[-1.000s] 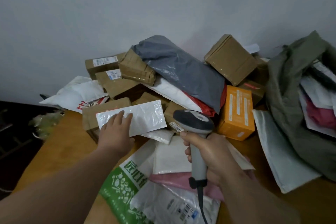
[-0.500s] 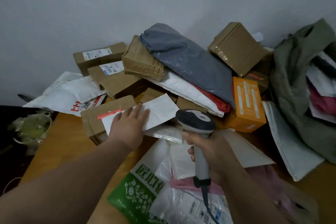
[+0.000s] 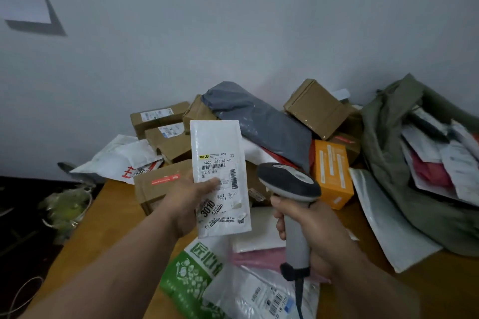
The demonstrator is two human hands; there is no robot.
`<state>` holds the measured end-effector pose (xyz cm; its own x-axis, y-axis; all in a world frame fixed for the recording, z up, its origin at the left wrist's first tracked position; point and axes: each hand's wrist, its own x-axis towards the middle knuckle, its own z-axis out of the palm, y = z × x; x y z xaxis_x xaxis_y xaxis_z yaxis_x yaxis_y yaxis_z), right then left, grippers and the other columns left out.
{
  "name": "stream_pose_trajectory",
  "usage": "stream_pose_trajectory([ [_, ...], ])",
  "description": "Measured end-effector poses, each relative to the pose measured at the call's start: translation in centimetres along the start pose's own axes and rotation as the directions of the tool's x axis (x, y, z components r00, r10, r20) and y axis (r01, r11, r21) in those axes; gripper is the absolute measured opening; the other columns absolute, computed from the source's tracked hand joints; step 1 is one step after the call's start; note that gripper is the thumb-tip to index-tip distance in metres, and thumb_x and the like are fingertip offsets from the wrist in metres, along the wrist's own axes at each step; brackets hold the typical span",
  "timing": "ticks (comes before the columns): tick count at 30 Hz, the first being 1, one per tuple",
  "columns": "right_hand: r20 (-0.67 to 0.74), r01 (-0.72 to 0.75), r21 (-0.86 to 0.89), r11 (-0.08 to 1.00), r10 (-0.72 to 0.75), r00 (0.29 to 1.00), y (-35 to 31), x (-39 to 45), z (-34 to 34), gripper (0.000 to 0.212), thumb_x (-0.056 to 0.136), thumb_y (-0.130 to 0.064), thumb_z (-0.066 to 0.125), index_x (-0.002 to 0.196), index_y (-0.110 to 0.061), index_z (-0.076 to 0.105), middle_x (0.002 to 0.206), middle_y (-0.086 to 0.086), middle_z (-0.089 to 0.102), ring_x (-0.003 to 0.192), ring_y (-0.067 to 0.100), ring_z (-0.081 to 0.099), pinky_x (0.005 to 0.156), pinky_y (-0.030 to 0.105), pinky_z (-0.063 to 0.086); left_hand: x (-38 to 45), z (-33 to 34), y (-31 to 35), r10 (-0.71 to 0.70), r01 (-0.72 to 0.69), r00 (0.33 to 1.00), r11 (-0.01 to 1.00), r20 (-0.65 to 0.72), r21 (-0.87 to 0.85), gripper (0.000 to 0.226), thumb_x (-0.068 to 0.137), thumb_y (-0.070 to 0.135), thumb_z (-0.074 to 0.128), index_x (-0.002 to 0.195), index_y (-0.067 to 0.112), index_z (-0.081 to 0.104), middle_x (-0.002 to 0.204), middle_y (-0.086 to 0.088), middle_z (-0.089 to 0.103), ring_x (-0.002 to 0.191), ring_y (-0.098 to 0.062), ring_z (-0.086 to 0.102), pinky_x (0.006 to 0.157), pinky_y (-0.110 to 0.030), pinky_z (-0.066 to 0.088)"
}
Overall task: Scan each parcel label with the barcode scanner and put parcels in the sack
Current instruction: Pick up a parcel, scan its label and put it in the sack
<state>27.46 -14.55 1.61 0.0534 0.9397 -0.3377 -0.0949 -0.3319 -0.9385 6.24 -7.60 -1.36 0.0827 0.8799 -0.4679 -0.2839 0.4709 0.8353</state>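
The white parcel (image 3: 220, 179) stands upright, long axis vertical, label facing the camera, raised above the bench (image 3: 108, 217) just left of the barcode scanner (image 3: 290, 189). The left hand (image 3: 186, 197) pinches its left edge, thumb across the label. The right hand (image 3: 311, 230) wraps the scanner's handle, head tilted up-left. The sack (image 3: 388, 153) lies right of the scanner.

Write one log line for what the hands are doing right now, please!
left hand: holds white parcel upright, label visible | right hand: grips barcode scanner beside it | sack: at right, holds parcels
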Motion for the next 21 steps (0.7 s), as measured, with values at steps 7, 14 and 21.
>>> stream_pose_trajectory([
  [7, 0.096, 0.073, -0.065, 0.995, -0.067, 0.993, -1.6, -5.0, -2.4, 0.016, 0.082, -0.017, 0.077, 0.083, -0.001, 0.072, 0.07, 0.014, 0.062, 0.064, 0.024, 0.057, 0.063, 0.037, 0.047, -4.0, 3.7, -0.8, 0.056, -0.05, 0.996, 0.996, 0.076, -0.074, 0.041, 0.094, -0.01, 0.045, 0.129, 0.008, 0.056, 0.112, -0.019, 0.072, 0.101, -0.039, 0.07, 0.074, -0.05, 0.058],
  [14, 0.129, 0.139, -0.111, 0.984, -0.124, 0.984, -2.0, -7.4, -3.6, 0.015, 0.079, -0.019, 0.079, 0.084, -0.006, 0.072, 0.069, 0.014, 0.063, 0.062, 0.022, 0.059, 0.062, 0.035, 0.049, -5.9, 5.1, -1.4, 0.105, -0.097, 0.987, 0.992, 0.118, -0.076, 0.051, 0.091, -0.015, 0.039, 0.133, 0.012, 0.054, 0.115, -0.019, 0.071, 0.106, -0.041, 0.067, 0.082, -0.052, 0.056],
  [21, 0.135, 0.138, -0.116, 0.984, -0.122, 0.983, -2.4, -7.8, -2.8, 0.013, 0.08, -0.018, 0.078, 0.083, -0.008, 0.072, 0.067, 0.012, 0.063, 0.061, 0.02, 0.059, 0.062, 0.033, 0.05, -5.5, 4.4, -0.8, 0.077, -0.073, 0.993, 0.996, 0.087, -0.058, 0.047, 0.093, -0.012, 0.043, 0.131, 0.014, 0.055, 0.112, -0.017, 0.073, 0.1, -0.037, 0.071, 0.073, -0.047, 0.057],
])
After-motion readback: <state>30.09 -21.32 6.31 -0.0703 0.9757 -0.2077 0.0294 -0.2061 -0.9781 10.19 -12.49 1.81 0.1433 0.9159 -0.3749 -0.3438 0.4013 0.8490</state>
